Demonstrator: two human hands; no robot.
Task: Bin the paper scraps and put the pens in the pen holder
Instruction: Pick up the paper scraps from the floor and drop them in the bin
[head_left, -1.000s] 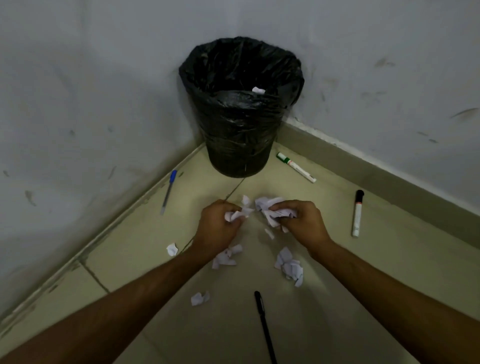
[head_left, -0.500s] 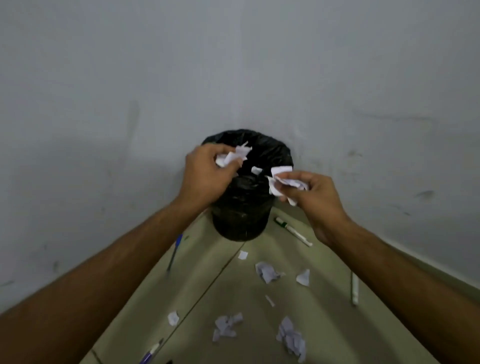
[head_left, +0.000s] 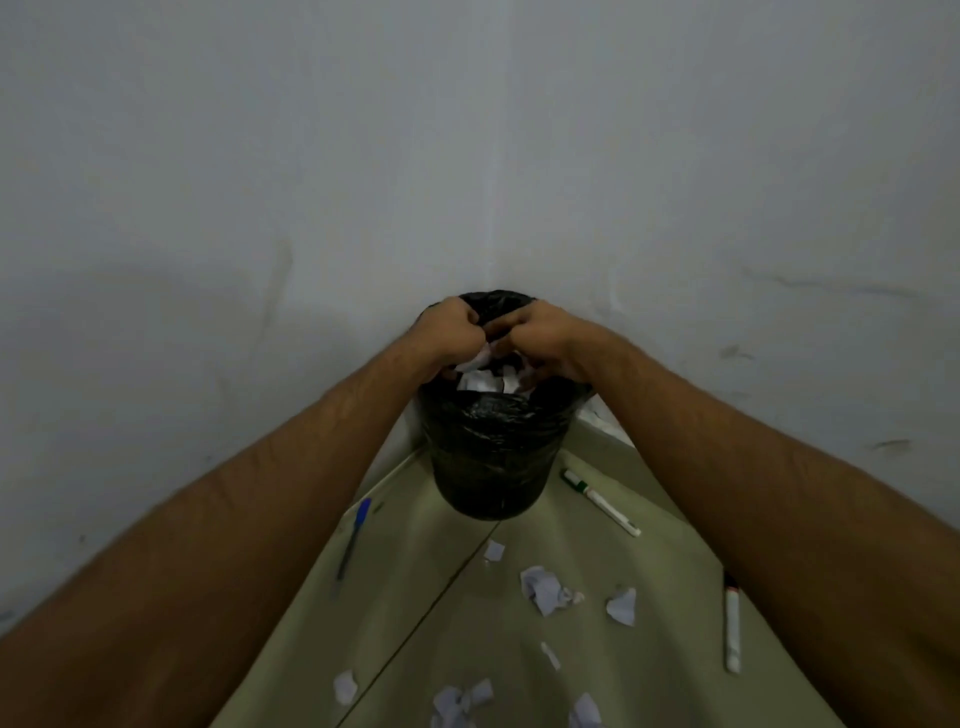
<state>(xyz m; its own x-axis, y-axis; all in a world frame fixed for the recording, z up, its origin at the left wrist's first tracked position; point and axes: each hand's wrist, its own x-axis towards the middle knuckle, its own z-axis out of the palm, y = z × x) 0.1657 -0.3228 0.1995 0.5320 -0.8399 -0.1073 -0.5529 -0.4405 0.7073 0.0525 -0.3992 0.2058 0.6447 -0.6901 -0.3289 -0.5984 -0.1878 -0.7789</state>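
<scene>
A bin (head_left: 493, 457) lined with a black bag stands in the corner of the room. My left hand (head_left: 449, 327) and my right hand (head_left: 535, 330) are side by side over its mouth, fingers curled downward. White paper scraps (head_left: 480, 382) show just beneath both hands at the bin's opening, partly hidden by my fingers. More crumpled scraps (head_left: 545, 590) lie on the floor in front of the bin. A blue pen (head_left: 353, 540) lies at the left wall, a green-capped marker (head_left: 600, 501) lies right of the bin, and a white marker (head_left: 731, 623) lies further right. No pen holder is in view.
Two grey walls meet behind the bin. The floor is pale green tile with a skirting strip along the right wall. Small scraps (head_left: 460, 701) lie near the bottom edge, between my forearms.
Both hands lifted scraps off the floor, rose to the bin and now sit together over its mouth. The view tilted up toward the walls.
</scene>
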